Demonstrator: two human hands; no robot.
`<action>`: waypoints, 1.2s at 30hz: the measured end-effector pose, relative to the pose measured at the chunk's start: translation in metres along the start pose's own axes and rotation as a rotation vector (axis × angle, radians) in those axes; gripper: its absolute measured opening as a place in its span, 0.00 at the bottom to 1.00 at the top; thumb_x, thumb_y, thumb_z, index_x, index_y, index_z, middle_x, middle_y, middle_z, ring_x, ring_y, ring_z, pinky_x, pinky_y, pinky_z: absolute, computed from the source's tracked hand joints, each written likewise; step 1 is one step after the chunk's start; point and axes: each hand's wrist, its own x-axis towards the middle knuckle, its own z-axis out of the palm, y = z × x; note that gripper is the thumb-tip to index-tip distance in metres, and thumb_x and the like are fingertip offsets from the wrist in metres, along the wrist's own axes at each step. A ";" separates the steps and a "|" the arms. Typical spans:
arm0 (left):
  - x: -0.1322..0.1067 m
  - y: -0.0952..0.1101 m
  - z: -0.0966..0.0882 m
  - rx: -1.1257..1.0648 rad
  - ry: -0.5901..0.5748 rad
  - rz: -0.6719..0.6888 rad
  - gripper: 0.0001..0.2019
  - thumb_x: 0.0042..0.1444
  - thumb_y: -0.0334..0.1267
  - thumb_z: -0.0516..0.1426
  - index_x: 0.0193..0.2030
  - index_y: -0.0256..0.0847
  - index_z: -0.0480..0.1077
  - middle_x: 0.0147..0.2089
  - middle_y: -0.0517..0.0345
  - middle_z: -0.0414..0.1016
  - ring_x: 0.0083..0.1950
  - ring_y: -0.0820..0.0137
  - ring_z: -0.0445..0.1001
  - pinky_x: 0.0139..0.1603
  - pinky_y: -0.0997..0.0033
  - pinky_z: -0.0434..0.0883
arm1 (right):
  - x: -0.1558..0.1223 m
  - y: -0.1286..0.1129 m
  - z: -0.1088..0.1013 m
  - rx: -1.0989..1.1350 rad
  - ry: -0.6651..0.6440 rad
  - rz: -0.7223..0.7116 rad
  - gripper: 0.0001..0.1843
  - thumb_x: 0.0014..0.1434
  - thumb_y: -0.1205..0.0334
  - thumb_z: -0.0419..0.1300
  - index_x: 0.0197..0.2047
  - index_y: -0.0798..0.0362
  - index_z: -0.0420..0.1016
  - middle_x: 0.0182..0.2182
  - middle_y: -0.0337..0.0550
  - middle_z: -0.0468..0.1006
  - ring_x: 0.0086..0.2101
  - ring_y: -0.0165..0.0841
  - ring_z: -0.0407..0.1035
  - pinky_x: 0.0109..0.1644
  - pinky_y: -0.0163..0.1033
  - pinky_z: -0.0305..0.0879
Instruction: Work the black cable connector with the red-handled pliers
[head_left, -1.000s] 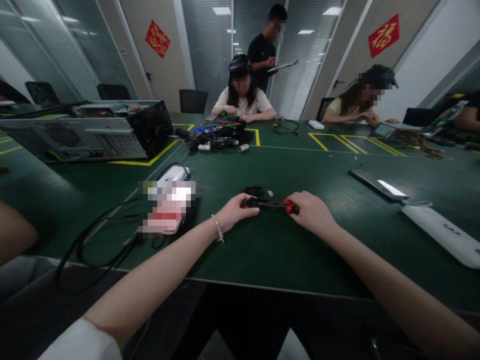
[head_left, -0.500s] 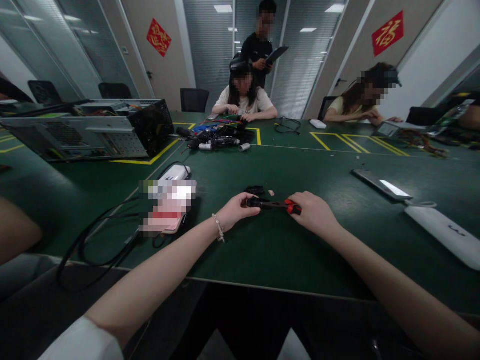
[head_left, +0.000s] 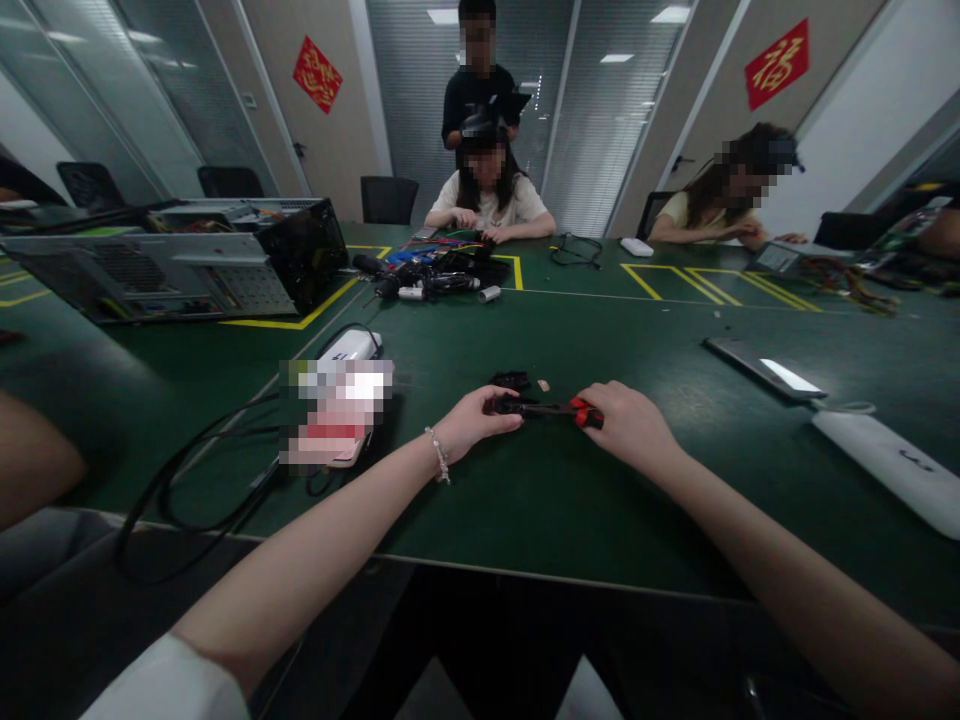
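My left hand [head_left: 478, 418] pinches a small black part [head_left: 507, 405] between thumb and fingers; its exact kind is too small to make out. From the right, my right hand [head_left: 626, 420] is closed round the red handles of a pair of pliers [head_left: 553, 409]. The dark jaws of the pliers reach to the black part. Just beyond my fingers lie some black pieces [head_left: 511, 381] and a little pinkish piece [head_left: 544, 386] on the green tabletop [head_left: 480, 510].
An open computer case [head_left: 187, 265] lies at the left. Nearer are a phone [head_left: 337, 415], a white power bank [head_left: 352, 346] and looped black cables [head_left: 169, 500]. Black tools and cables [head_left: 427, 275] are heaped ahead. Another phone [head_left: 761, 370] and white power bank [head_left: 892, 465] lie right.
My hands, the pliers and the black part stay almost in place. The standing person across the table has shifted to the left, behind the seated person.
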 end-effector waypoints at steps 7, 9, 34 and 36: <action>0.000 0.001 0.001 0.020 -0.003 0.007 0.22 0.42 0.29 0.63 0.46 0.39 0.67 0.42 0.54 0.70 0.42 0.71 0.71 0.52 0.59 0.66 | 0.000 0.001 0.002 0.032 -0.027 0.017 0.08 0.50 0.61 0.53 0.35 0.51 0.68 0.32 0.43 0.73 0.33 0.35 0.64 0.34 0.40 0.61; -0.001 0.001 0.001 0.026 -0.005 0.014 0.22 0.42 0.30 0.63 0.46 0.39 0.67 0.43 0.53 0.70 0.43 0.71 0.70 0.52 0.59 0.66 | 0.000 0.001 0.000 0.010 0.001 -0.010 0.08 0.49 0.62 0.54 0.36 0.52 0.68 0.33 0.44 0.73 0.34 0.35 0.64 0.34 0.41 0.61; -0.005 0.006 0.004 0.017 0.021 -0.002 0.21 0.41 0.28 0.63 0.45 0.37 0.67 0.43 0.52 0.69 0.42 0.71 0.70 0.51 0.59 0.66 | -0.001 0.001 0.006 0.052 -0.048 0.023 0.08 0.51 0.59 0.53 0.35 0.50 0.69 0.31 0.42 0.73 0.32 0.34 0.65 0.32 0.39 0.61; -0.005 0.008 0.005 0.004 0.023 -0.009 0.21 0.41 0.27 0.63 0.45 0.37 0.67 0.43 0.53 0.69 0.42 0.72 0.70 0.51 0.59 0.66 | -0.001 0.001 0.005 0.046 -0.038 0.022 0.08 0.51 0.59 0.53 0.35 0.50 0.69 0.30 0.42 0.73 0.31 0.34 0.65 0.32 0.39 0.61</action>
